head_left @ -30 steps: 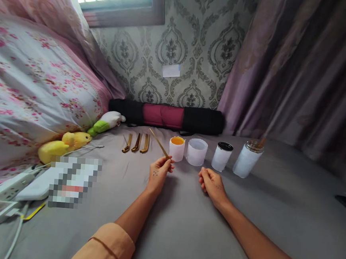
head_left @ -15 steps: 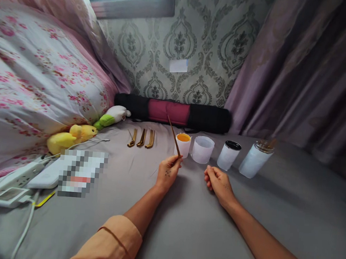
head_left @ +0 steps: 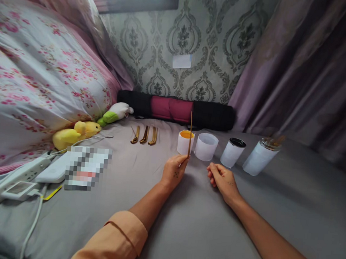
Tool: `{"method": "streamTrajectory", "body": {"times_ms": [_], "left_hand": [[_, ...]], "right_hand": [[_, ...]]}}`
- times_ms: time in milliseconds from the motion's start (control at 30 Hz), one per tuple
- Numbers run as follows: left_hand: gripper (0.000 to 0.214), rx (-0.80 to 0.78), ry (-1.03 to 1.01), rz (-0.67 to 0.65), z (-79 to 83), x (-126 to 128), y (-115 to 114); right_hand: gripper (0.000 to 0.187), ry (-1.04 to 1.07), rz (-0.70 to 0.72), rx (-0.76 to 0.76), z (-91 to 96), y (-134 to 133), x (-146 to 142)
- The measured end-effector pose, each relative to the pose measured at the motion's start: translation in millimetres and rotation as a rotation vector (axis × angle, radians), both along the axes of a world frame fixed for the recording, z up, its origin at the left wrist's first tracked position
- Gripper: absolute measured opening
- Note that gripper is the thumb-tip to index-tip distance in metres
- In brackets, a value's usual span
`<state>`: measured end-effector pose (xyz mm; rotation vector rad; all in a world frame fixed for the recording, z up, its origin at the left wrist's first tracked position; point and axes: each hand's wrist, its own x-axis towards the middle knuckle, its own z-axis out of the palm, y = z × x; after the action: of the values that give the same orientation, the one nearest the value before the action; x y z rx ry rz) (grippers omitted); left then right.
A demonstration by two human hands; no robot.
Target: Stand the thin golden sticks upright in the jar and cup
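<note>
My left hand (head_left: 174,171) pinches the lower end of a thin brown stick (head_left: 190,133) and keeps it nearly upright. The stick passes in front of a white-wrapped cup with an orange inside (head_left: 183,146). To the right, my right hand (head_left: 223,181) is curled in a loose fist, with nothing showing in it. Beyond that hand are a wider whitish cup (head_left: 206,150) and a white-wrapped cup with a dark rim (head_left: 231,156). Farther right, a taller white-wrapped jar (head_left: 259,160) has several brown sticks (head_left: 275,140) poking out of its top.
Three small bundles of bent golden sticks (head_left: 144,135) lie left of the cups on the grey sheet (head_left: 118,221). A black and maroon roll (head_left: 171,108) lies along the wall. Plush toys (head_left: 77,132), a white power strip (head_left: 13,180) and cables are at left.
The stick in my left hand has swung from leaning left to nearly upright. My right hand keeps its curled shape. The whole view has shifted slightly.
</note>
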<state>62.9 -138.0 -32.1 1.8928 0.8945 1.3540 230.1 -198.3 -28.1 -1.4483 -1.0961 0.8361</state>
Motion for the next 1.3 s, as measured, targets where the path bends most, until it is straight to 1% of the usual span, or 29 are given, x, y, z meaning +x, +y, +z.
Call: {"method": "streamTrajectory", "body": {"times_ms": [100, 167, 400, 567, 633, 833, 1000, 1133, 1300], "left_hand": [[0.021, -0.017, 0.036, 0.009, -0.1, -0.5, -0.7], [0.022, -0.001, 0.084, 0.015, 0.1, -0.9, -1.1], [0.022, 0.122, 0.211, 0.048, -2.0, -1.4, -0.6], [0.027, 0.244, 0.432, 0.053, 0.4, -1.6, -3.2], [0.028, 0.293, 0.476, 0.042, 1.9, -1.9, -4.7], [0.029, 0.372, 0.526, -0.017, 3.9, -2.7, -7.8], [0.031, 0.420, 0.582, -0.038, 6.5, -1.8, -11.4], [0.032, 0.447, 0.603, -0.068, 10.3, -0.2, -15.0], [0.030, 0.488, 0.630, -0.069, 12.5, 0.5, -15.8]], "right_hand": [[0.043, 0.002, 0.001, 0.012, -0.1, 0.2, 0.0], [0.042, 0.003, 0.004, 0.017, -0.1, 0.0, 0.1], [0.043, -0.012, 0.024, 0.035, 0.8, -0.4, 0.1], [0.043, -0.024, 0.044, 0.055, 3.6, -0.9, -1.9], [0.042, -0.027, 0.045, 0.064, 4.4, -1.3, -2.5], [0.039, -0.027, 0.057, 0.086, 4.1, -1.8, -2.9], [0.038, -0.028, 0.056, 0.073, 6.4, -2.8, -4.1], [0.032, 0.027, 0.067, 0.071, 11.5, -5.4, -4.9], [0.029, 0.104, 0.108, 0.089, 17.8, -8.3, -6.1]]}}
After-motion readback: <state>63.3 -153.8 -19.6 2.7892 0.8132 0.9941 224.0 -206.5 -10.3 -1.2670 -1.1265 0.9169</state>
